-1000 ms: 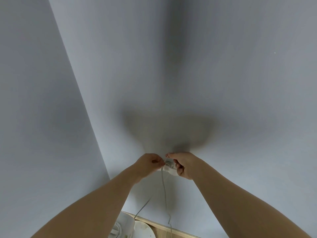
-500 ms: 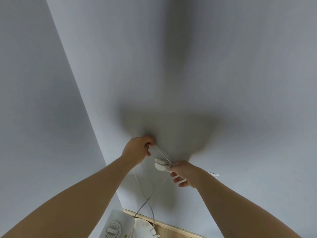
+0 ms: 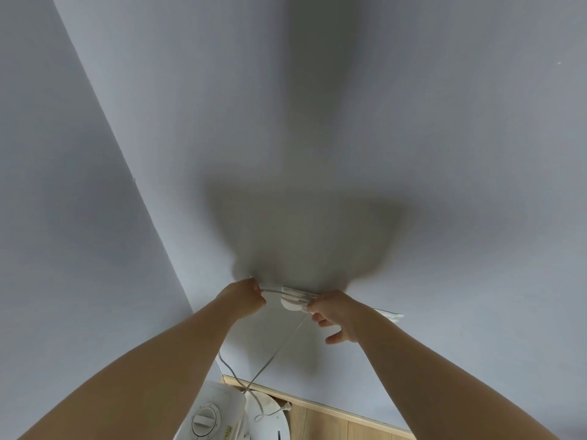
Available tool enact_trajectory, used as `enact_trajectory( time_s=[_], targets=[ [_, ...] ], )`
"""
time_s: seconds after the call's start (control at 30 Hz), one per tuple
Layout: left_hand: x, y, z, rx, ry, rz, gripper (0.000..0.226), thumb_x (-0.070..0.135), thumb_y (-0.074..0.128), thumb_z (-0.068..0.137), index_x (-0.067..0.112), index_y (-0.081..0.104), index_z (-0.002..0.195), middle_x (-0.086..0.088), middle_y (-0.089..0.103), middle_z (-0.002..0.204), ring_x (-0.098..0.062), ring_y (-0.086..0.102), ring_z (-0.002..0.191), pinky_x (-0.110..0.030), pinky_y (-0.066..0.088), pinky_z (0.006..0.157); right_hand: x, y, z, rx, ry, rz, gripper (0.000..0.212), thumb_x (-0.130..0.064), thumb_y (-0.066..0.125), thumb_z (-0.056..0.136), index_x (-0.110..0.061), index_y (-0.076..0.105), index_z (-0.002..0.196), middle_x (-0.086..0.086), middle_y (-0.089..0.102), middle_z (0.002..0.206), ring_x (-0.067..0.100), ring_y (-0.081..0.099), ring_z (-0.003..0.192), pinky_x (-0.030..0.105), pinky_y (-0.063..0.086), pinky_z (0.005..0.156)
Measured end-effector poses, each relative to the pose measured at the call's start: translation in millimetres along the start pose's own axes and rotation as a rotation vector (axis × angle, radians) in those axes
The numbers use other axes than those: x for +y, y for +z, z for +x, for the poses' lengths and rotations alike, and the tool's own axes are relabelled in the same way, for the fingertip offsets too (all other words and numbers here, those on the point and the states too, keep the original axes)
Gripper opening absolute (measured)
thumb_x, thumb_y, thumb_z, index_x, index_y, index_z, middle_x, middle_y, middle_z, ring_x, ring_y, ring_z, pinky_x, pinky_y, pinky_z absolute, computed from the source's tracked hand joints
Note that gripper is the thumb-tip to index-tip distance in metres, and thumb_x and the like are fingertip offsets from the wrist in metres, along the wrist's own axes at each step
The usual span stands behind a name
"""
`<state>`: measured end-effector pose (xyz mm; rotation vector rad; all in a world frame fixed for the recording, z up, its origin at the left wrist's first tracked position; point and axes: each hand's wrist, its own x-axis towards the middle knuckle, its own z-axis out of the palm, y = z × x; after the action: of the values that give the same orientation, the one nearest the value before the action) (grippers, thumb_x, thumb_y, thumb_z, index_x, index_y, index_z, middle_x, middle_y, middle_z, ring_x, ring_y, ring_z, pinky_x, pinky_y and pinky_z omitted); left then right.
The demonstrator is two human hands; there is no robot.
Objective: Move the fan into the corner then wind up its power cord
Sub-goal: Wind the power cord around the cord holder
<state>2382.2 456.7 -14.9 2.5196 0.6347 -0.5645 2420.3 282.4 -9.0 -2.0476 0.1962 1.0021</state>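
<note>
The white fan (image 3: 211,416) stands in the wall corner at the bottom of the view, its control dial facing up and its round base (image 3: 270,417) on the wooden floor. A thin grey power cord (image 3: 276,350) rises from the fan to my hands. My right hand (image 3: 336,312) pinches a white bundle of wound cord (image 3: 293,300) with thumb and forefinger, the other fingers spread. My left hand (image 3: 244,296) is closed on the cord strand that runs level into the bundle. A cord end lies curled on the base.
Two pale grey walls meet in a corner line (image 3: 127,173) running down to the left. A wooden skirting board (image 3: 317,404) and wooden floor (image 3: 333,427) show at the bottom. My shadow falls on the wall behind my hands.
My left hand has come down from above and now pulls the strand level beside the bundle. The right hand has spread its lower fingers. The view has tilted down, showing more of the fan.
</note>
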Motion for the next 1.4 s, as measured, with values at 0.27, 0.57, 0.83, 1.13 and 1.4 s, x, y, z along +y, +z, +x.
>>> enact_trajectory(
  time_s=[0.27,0.57,0.83,1.13,1.4],
  targets=[
    [25,14,-8,0.044,0.18,-0.153,0.022,0.025,0.055,0.092,0.009,0.052,0.107,-0.012,0.06,0.105,-0.028,0.058,0.098,-0.028,0.041,0.075,0,-5,-2,0.007,0.008,-0.022,0.038,-0.021,0.058,0.09,-0.01,0.055,0.126,0.006,0.062,0.121,0.018,0.056,0.116,0.036,0.049,0.093],
    [22,18,-3,0.352,0.24,0.055,0.028,0.034,0.057,0.091,0.008,0.067,0.093,-0.011,0.071,0.097,-0.029,0.065,0.095,-0.033,0.051,0.077,1,-5,-5,-0.003,0.0,-0.008,0.036,-0.023,0.059,0.09,-0.011,0.056,0.124,0.006,0.062,0.122,0.018,0.056,0.117,0.037,0.047,0.096],
    [20,34,12,0.252,0.073,-0.122,0.042,0.034,0.035,0.099,0.01,0.068,0.111,-0.015,0.068,0.114,-0.034,0.06,0.109,-0.032,0.046,0.087,0,-4,-7,0.004,-0.003,0.038,0.036,-0.022,0.058,0.091,-0.01,0.055,0.125,0.007,0.061,0.124,0.02,0.055,0.119,0.037,0.045,0.098],
    [26,54,15,-0.116,-0.17,-0.604,0.054,0.05,0.038,0.097,0.006,0.06,0.118,-0.013,0.063,0.12,-0.028,0.059,0.11,-0.032,0.045,0.093,2,-3,-6,0.031,-0.027,0.044,0.026,-0.019,0.056,0.091,-0.011,0.061,0.115,0.008,0.063,0.123,0.021,0.056,0.118,0.037,0.045,0.096],
    [41,55,6,-0.206,-0.353,-0.959,0.051,0.047,0.036,0.098,0.007,0.054,0.073,-0.008,0.061,0.082,-0.014,0.047,0.063,-0.021,0.038,0.057,11,-14,1,0.072,0.034,0.117,0.016,-0.006,0.059,0.089,-0.004,0.066,0.103,0.009,0.068,0.117,0.019,0.061,0.112,0.035,0.048,0.098]
  ],
)
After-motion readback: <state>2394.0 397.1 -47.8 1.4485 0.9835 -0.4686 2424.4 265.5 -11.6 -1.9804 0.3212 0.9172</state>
